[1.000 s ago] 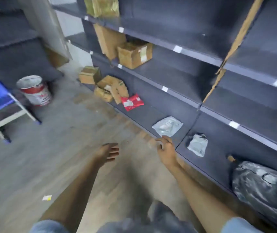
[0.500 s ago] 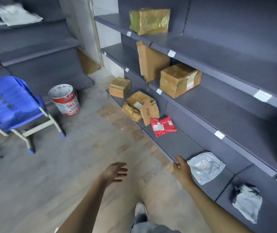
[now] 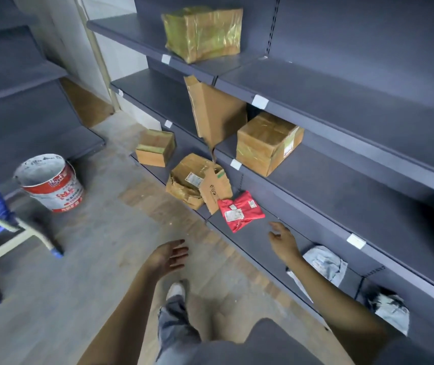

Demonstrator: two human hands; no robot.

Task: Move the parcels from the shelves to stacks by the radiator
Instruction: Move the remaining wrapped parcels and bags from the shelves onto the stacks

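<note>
With fingers apart and empty, the right hand (image 3: 283, 241) nears the red parcel (image 3: 240, 211), whose slick, floppy wrap could slip from a loose pinch.

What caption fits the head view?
Right hand reaches toward red parcel on bottom shelf; left hand hangs open.

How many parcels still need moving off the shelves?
Nothing visibly done: no stacks or radiator in view. In hand: nothing; the right hand reaches toward the red parcel, the left hand is empty. Left: at least eight, including the taped box and gold-wrapped box.
</note>
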